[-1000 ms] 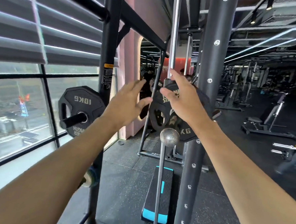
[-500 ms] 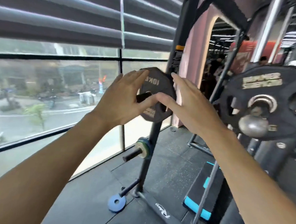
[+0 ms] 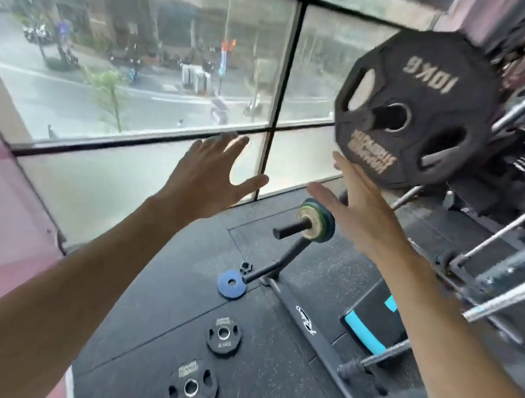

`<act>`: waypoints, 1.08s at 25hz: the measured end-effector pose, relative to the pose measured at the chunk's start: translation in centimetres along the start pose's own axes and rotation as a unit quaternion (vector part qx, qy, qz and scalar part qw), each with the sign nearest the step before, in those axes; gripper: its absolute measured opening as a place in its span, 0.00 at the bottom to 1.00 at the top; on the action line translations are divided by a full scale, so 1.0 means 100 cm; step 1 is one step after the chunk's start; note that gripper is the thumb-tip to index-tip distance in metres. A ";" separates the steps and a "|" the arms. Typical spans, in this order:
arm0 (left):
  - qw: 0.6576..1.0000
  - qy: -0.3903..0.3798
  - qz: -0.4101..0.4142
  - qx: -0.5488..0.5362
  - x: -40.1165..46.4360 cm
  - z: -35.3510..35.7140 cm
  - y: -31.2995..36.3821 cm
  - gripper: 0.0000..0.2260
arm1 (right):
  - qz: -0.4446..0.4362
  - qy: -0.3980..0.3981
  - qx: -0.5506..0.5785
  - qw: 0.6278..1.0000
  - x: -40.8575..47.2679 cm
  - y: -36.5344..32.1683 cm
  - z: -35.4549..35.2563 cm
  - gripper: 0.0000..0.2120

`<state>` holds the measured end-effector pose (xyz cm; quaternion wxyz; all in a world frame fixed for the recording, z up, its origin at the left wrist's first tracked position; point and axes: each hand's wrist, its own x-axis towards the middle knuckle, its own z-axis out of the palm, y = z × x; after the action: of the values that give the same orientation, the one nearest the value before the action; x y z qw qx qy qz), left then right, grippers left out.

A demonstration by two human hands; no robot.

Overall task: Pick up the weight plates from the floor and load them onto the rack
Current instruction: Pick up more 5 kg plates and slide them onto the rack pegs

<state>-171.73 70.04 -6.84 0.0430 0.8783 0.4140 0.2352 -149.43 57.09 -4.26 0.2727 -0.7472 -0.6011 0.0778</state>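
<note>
- At nine o'clock we see a pink wall panel [image 3: 9, 191], with a large window of dark-framed glass [image 3: 158, 80] beside it, looking onto a wet street.
- Our left hand [image 3: 207, 177] is raised before the window's lower pane, fingers straight and spread, its grip apart and holding nothing.
- At six o'clock, on the black speckled rubber floor [image 3: 145, 320], lies a black round weight plate with three cut-outs [image 3: 189, 385], flat, near the lower edge of the view.
- Just past it toward twelve o'clock lies a smaller black round weight plate [image 3: 223, 335], also flat, apart from the first.
- Farther on, a blue disc-shaped plate [image 3: 232, 283] sits at the end of a low black peg, a small black nut-like piece [image 3: 245, 268] just beside it.
- Near the centre, a black storage peg carries thin green and tan plates [image 3: 314, 224], pushed up against the frame end.
- Our right hand [image 3: 361, 213] reaches out flat, fingers straight, grip apart; its fingertips [image 3: 338, 158] lie close under the rim of the big plate, though we cannot tell whether they touch.
- At two o'clock, a large black plate marked 10KG [image 3: 418, 112] hangs upright on a peg of the black steel rack [image 3: 298, 313].
- At four o'clock, a black step board with turquoise edging [image 3: 366, 332] rests on the floor behind the rack's base bar.
</note>
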 end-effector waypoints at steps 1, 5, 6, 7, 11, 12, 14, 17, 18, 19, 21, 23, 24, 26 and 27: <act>1.000 -0.027 -0.016 0.002 -0.002 0.019 -0.019 0.38 | 0.011 -0.023 0.006 1.000 0.009 0.006 0.024 0.42; 0.991 -0.112 -0.066 0.013 -0.018 0.091 -0.073 0.39 | 0.046 -0.095 0.018 0.994 0.031 0.031 0.115 0.45; 0.989 -0.124 -0.079 0.011 -0.022 0.108 -0.084 0.39 | 0.056 -0.114 0.025 0.992 0.036 0.039 0.137 0.44; 0.985 -0.143 -0.097 0.009 -0.030 0.128 -0.095 0.39 | 0.065 -0.137 0.030 0.988 0.040 0.049 0.164 0.43; 0.963 -0.197 -0.182 -0.005 -0.064 0.225 -0.135 0.41 | 0.090 -0.218 0.024 0.972 0.048 0.096 0.282 0.36; 0.958 -0.205 -0.201 -0.004 -0.078 0.250 -0.141 0.42 | 0.097 -0.233 0.025 0.967 0.044 0.108 0.310 0.35; 0.945 -0.226 -0.234 0.007 -0.110 0.313 -0.166 0.43 | 0.099 -0.260 0.034 0.960 0.038 0.136 0.385 0.35; 0.918 -0.284 -0.277 0.011 -0.180 0.418 -0.200 0.41 | 0.117 -0.321 0.033 0.939 0.012 0.183 0.496 0.39; 0.910 -0.299 -0.287 0.008 -0.204 0.457 -0.211 0.40 | 0.127 -0.341 0.028 0.931 0.001 0.201 0.535 0.38; 0.904 -0.314 -0.291 0.009 -0.228 0.497 -0.221 0.39 | 0.132 -0.352 0.023 0.926 -0.010 0.221 0.574 0.38; 0.887 -0.349 -0.301 0.016 -0.273 0.561 -0.233 0.38 | 0.135 -0.367 0.017 0.920 -0.036 0.252 0.638 0.38; 0.866 -0.378 -0.327 0.015 -0.317 0.626 -0.248 0.36 | 0.132 -0.388 0.002 0.912 -0.063 0.284 0.706 0.39; 0.854 -0.393 -0.341 0.013 -0.340 0.657 -0.254 0.35 | 0.132 -0.403 -0.009 0.906 -0.079 0.300 0.738 0.40; 0.830 -0.414 -0.373 0.007 -0.383 0.710 -0.262 0.34 | 0.138 -0.423 -0.028 0.895 -0.110 0.329 0.793 0.41; 0.821 -0.416 -0.391 0.003 -0.400 0.734 -0.267 0.35 | 0.139 -0.425 -0.037 0.894 -0.120 0.341 0.817 0.42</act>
<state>-179.55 66.41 -94.15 0.2964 0.6573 0.6663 -0.1904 -159.73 67.07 -92.47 -0.0502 -0.7284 -0.5520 0.4026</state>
